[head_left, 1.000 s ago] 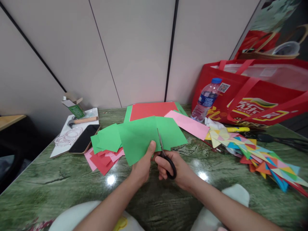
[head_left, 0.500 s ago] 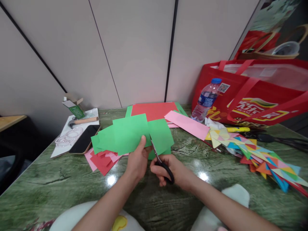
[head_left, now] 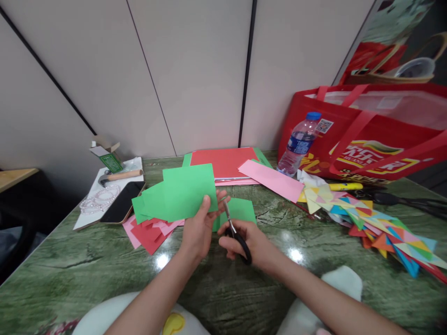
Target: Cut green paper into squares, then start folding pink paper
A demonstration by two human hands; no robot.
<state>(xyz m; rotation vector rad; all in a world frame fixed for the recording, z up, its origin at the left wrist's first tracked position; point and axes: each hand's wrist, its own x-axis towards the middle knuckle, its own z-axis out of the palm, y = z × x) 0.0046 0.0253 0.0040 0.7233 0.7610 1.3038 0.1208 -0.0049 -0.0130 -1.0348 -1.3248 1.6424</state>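
A green paper sheet [head_left: 188,190] is pinched in my left hand [head_left: 200,228], thumb on its front and fingertips showing past its right edge. My right hand [head_left: 244,237] grips black-handled scissors [head_left: 240,244], whose blades point up beside the left fingertips. Another green piece [head_left: 243,210] lies on the table behind the scissors. More green paper [head_left: 150,202] shows at the left of the held sheet, and red scraps [head_left: 148,235] and pink ones lie below it.
Behind are a stack of red sheets [head_left: 223,163] and a pink strip [head_left: 274,179]. At right stand a bottle [head_left: 300,144] and a red bag [head_left: 366,135], near colourful folded paper [head_left: 384,223]. At left lie a phone [head_left: 122,202] and a hammer [head_left: 124,175].
The right part of the green paper has come away and now lies on the table. The scissor blades no longer overlap the held sheet, and the left fingers have spread past its edge.
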